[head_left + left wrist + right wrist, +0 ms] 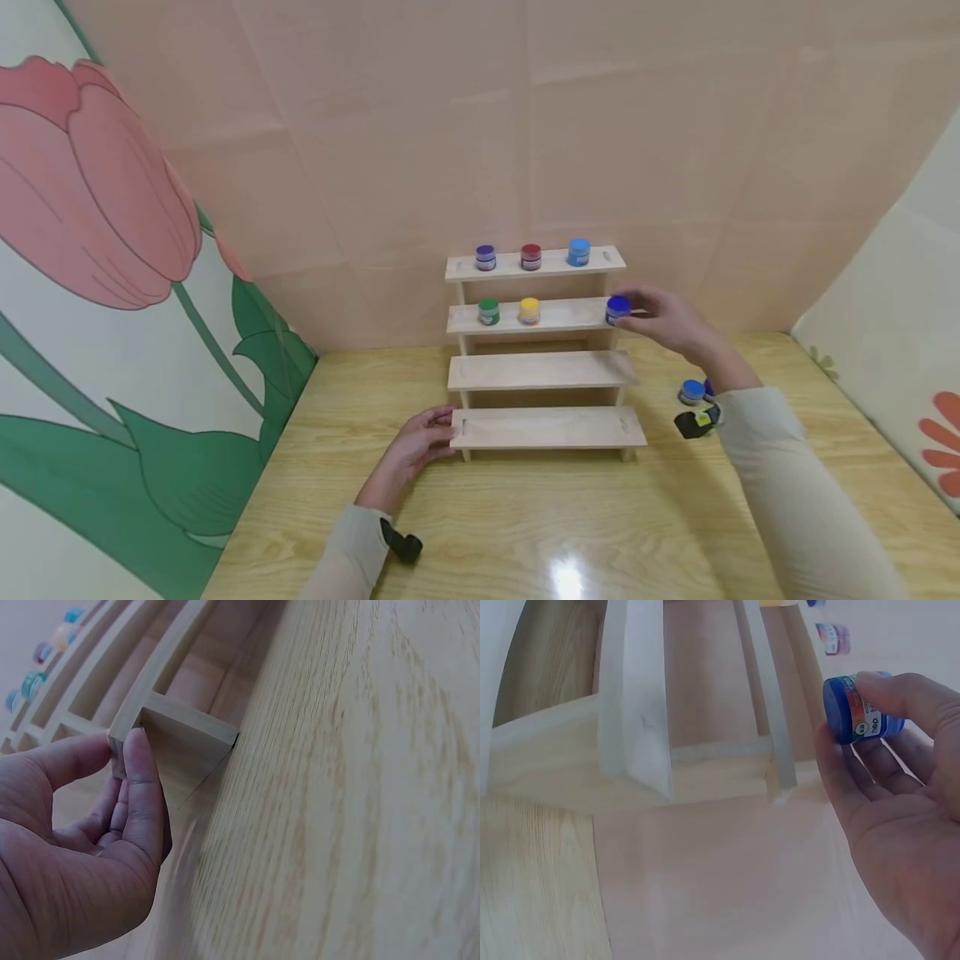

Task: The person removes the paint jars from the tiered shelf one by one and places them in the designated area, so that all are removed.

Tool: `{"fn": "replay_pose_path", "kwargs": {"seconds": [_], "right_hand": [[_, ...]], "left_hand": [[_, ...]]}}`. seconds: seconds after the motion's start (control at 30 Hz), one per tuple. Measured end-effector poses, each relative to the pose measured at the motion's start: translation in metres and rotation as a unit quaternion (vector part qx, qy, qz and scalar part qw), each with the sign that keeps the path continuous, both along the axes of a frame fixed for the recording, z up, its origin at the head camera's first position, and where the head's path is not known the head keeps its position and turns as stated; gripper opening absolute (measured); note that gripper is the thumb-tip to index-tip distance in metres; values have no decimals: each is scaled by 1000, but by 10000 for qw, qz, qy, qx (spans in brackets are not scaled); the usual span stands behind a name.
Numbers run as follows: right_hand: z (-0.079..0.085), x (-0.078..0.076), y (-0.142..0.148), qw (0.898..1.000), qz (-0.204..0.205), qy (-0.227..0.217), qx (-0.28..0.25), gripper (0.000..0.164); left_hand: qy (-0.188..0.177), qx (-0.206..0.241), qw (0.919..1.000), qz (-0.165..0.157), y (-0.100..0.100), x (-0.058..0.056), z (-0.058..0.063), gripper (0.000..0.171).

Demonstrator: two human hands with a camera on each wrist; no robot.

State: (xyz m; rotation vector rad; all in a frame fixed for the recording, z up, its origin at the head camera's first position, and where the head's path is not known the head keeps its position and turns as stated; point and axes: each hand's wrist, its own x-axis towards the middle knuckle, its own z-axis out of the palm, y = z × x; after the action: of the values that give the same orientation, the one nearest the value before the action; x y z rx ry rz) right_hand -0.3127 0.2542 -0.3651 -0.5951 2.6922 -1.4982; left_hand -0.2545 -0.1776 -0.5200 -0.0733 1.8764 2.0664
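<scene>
A pale wooden four-step display rack (540,371) stands on the table against the back wall. My left hand (417,438) pinches the left end of its lowest step, thumb and finger on either side of the board (129,735). At the right end of the second step from the top, my right hand (666,321) holds a dark blue-lidded paint jar (855,709) between thumb and fingers. Whether the jar touches the board I cannot tell. On that same step sit a green jar (489,312) and a yellow jar (529,312).
The top step bears a purple jar (486,258), a red jar (531,257) and a light blue jar (579,252). Right of the rack, a blue-lidded jar (692,392) and a purple-blue one (708,387), partly hidden by my wrist, stand on the wood-grain table (510,517).
</scene>
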Motion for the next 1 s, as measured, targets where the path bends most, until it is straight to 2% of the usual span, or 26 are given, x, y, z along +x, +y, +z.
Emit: {"fn": "replay_pose_path", "kwargs": {"seconds": [0.23,0.47,0.7,1.0], "right_hand": [[-3,15,16,9995,-295,-88,-49,48],[-18,30,40,9991,-303,276,-70,48],[-29,46,69,9970,-661,134,386,53],[-50,62,105,9979,-591,226,147,46]], "left_hand": [[17,54,10000,-16,-1,0,-2,55],[-3,59,10000,-47,-1,0,0,55],[2,149,9999,-52,-2,-1,1,56],[39,204,9997,-114,-2,0,0,57]]}}
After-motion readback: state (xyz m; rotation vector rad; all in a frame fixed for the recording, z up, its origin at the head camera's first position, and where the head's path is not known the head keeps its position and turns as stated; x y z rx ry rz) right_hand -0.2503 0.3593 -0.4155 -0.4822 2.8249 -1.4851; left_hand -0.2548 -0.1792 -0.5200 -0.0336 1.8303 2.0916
